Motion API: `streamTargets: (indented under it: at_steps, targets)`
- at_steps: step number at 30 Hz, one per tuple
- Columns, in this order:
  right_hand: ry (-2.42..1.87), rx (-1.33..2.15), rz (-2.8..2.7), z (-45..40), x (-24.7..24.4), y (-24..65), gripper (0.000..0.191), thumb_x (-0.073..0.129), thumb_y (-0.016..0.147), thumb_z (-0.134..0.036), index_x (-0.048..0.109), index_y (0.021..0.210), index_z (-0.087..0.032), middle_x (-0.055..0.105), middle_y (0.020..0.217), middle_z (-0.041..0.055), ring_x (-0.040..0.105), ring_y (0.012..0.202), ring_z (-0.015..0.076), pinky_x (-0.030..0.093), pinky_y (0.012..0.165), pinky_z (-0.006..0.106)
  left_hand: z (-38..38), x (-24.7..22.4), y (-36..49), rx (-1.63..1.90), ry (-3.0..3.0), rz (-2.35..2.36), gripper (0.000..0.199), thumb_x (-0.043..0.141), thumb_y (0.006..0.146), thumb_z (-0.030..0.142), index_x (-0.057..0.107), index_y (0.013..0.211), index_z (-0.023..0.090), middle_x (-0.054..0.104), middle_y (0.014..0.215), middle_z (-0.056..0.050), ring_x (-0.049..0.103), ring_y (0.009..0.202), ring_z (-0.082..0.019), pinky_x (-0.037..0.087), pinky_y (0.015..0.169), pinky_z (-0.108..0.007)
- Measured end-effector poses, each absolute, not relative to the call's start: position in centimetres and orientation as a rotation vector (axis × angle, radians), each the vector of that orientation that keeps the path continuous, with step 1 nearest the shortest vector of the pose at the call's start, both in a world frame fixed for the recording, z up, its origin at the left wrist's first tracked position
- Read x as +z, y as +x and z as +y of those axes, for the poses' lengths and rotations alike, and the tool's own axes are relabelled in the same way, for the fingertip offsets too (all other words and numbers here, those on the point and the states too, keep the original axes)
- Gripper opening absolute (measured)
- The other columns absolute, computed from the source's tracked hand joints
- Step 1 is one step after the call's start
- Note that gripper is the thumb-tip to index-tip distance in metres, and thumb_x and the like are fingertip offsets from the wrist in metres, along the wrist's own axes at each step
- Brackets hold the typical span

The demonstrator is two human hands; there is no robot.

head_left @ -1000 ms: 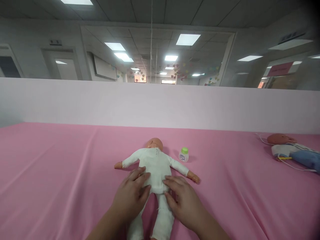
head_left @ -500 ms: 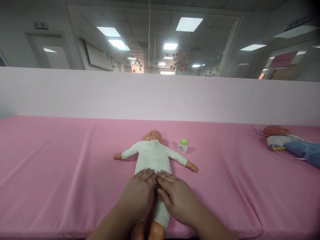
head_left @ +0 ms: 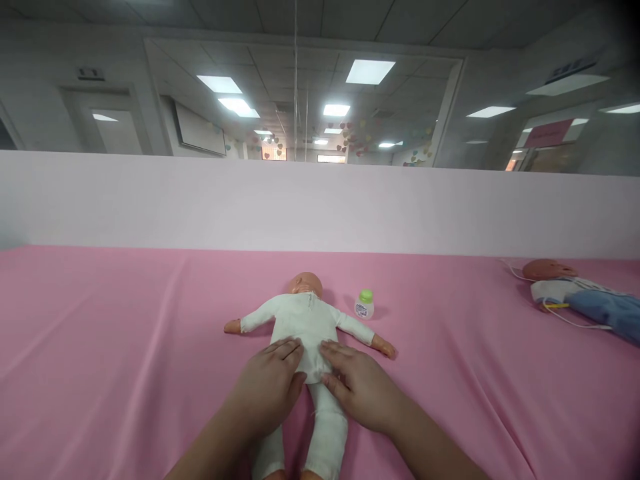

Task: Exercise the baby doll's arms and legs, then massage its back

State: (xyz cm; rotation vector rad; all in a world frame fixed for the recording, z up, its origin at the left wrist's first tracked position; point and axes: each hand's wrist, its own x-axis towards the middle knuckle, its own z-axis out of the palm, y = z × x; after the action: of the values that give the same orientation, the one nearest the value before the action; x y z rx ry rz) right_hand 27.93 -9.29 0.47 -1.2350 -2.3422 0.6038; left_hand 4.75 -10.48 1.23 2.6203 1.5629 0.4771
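Note:
A baby doll (head_left: 304,319) in a white top and white trousers lies on the pink sheet, arms spread, its head pointing away from me. My left hand (head_left: 273,383) rests on the left side of the doll's lower torso, fingers laid out flat. On the right side of the same torso lies my right hand (head_left: 357,385), its fingers stretched forward over the cloth. A gap between the two hands shows the hem of the top. Neither hand grasps anything. Just right of the doll's head stands a small clear bottle (head_left: 365,305) with a green cap.
The pink sheet (head_left: 125,320) covers the wide surface. At the far right lies a second doll (head_left: 550,269) in blue and white clothing, with white cords and a yellow strip. Behind runs a low white wall (head_left: 320,207) under a large glass pane.
My hands have moved apart sideways, from nearly touching at the doll's middle to its two sides. More of the top's hem and the legs shows. The view has tilted up slightly.

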Motion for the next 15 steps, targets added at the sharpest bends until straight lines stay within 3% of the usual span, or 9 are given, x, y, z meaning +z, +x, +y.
streamTargets:
  at_steps: [10,15]
  targets:
    - [-1.19,0.646,-2.384,-9.0,0.1,27.4,0.062,0.059,0.099,-0.043,0.053,0.155,-0.017,0.053,0.158,0.0118,0.048,0.149,0.0302,0.039,0.123,0.046,-9.8,0.8,4.1,0.44,2.516,1.55,0.056,0.059,0.094,0.036,0.065,0.146,0.016,0.061,0.149,-0.016,0.06,0.136,-0.039,0.049,0.115,-0.049]
    - [-1.217,0.629,-2.357,-8.1,1.1,27.3,0.069,0.06,0.099,-0.053,0.047,0.158,-0.019,0.044,0.164,0.012,0.041,0.153,0.0313,0.035,0.125,0.048,-8.6,1.6,4.4,0.555,2.57,1.542,0.055,0.056,0.097,0.035,0.061,0.148,0.015,0.059,0.153,-0.015,0.053,0.143,-0.036,0.042,0.119,-0.055]
